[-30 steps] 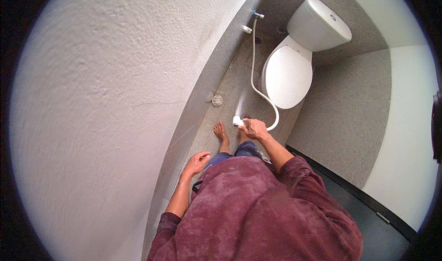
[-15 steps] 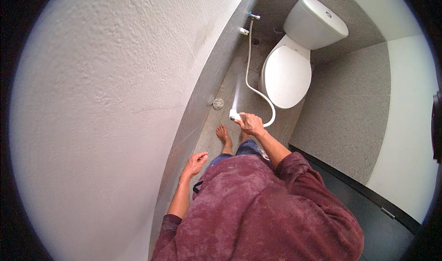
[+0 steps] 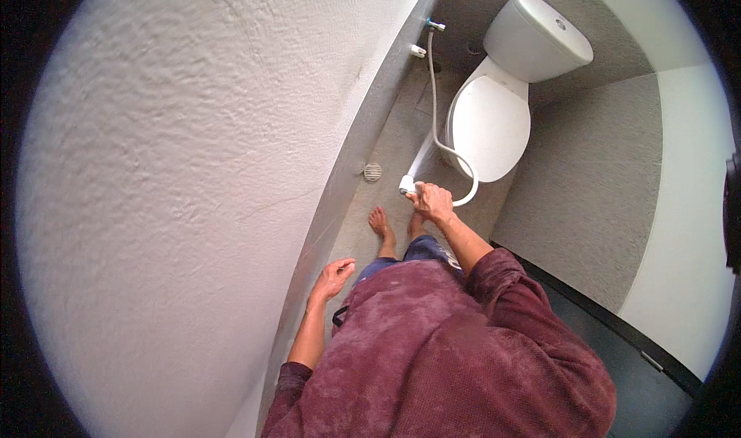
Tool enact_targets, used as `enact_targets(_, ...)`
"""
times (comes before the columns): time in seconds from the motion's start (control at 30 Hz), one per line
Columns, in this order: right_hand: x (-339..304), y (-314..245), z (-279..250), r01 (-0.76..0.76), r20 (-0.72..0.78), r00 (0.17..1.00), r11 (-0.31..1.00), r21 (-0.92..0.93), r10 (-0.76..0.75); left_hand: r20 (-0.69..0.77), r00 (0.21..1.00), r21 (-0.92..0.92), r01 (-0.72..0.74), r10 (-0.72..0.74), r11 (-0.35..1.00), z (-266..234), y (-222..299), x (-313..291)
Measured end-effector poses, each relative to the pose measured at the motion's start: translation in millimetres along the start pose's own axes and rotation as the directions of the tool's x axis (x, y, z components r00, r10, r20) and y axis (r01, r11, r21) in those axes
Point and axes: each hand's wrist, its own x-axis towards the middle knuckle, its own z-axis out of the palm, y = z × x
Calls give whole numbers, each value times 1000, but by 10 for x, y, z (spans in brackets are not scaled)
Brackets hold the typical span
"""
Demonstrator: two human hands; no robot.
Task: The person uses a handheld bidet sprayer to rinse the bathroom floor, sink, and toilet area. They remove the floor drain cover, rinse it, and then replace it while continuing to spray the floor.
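My right hand [image 3: 434, 203] is wrapped round the handle of a white bidet sprayer [image 3: 407, 184]. A spray of water [image 3: 421, 156] leaves its head toward the floor beside the toilet. From the sprayer a white hose [image 3: 435, 114] loops past the toilet and up to a small tap [image 3: 435, 26] low on the left wall. My left hand [image 3: 332, 279] hangs near that wall at my side, fingers loosely bent and apart, with nothing visible in it. The white toilet [image 3: 491, 125] stands ahead to the right, its lid down.
A round floor drain [image 3: 373, 172] lies near the left wall, just ahead of my bare foot [image 3: 380, 222]. On that wall below the tap sits a white sprayer holder [image 3: 417, 50]. Grey tiled walls [image 3: 587, 183] close in on the right, and a dark door [image 3: 617, 353] is at lower right.
The sprayer in my right hand has shifted slightly right, and its spray now slants more toward the toilet base. My left hand hardly moves. The view has shifted a little.
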Motion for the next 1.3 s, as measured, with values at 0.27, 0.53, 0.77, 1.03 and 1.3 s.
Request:
enact_targets(0.27,48,74,15,56,227,970,987,147,-89,29,994,-41,110,-109,993,-5,-63,1)
enact_targets(0.53,149,5,305,161,-41,985,828,537,-165,74,966,-14,248,-246,969,-99,-344,-87)
enact_targets(0.77,599,222,-93,-102,192,969,461,882,-154,49,979,17,195,-196,981,-238,122,-228)
enact_targets(1.03,700,442,-178,-65,297,931,704,707,-213,-9,993,-67,114,-114,991,-764,598,-212)
enact_targets(1.3,416,698,-237,135,270,937,943,304,-221,-12,1000,-124,11,-12,992,-1002,555,-235)
